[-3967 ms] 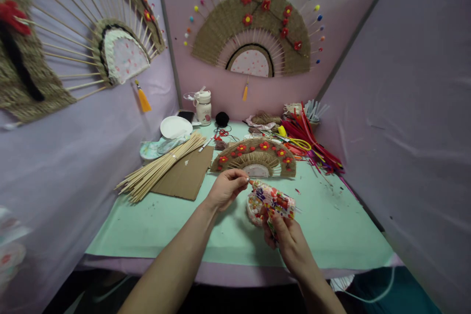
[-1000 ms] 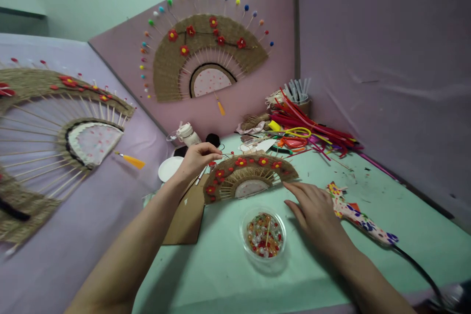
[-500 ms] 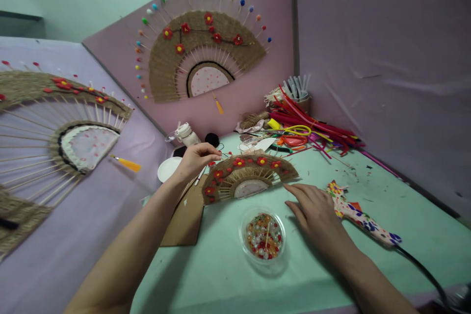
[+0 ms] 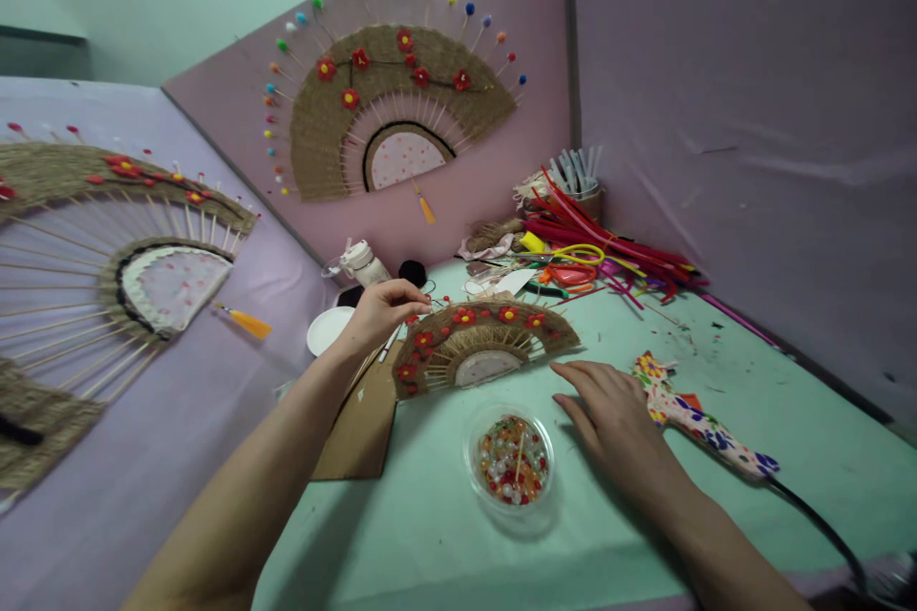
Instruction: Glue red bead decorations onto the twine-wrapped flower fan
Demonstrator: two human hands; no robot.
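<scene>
A small woven fan (image 4: 437, 348) with red flowers and a pale half-round centre stands tilted on the table in front of me. My left hand (image 4: 394, 307) is closed in a pinch at the fan's upper left edge, near small red beads; what lies between the fingertips is too small to make out. Beside the fan's lower right corner, my right hand (image 4: 602, 401) rests low over the table with fingers stretched and thumb apart, holding nothing. Between the hands sits a clear round tub (image 4: 469, 477) of red, orange and clear beads with a short stick in it.
A flower-patterned glue gun (image 4: 706, 425) with a black cord lies at right. Cardboard (image 4: 351, 444) and a white plate (image 4: 328, 328) are at left. Red pipe cleaners (image 4: 608, 243) and yellow-handled scissors (image 4: 580, 254) crowd the back. Larger fans (image 4: 315, 148) hang on the walls.
Almost nothing differs; the view has shifted very slightly. Both hands keep their places and poses.
</scene>
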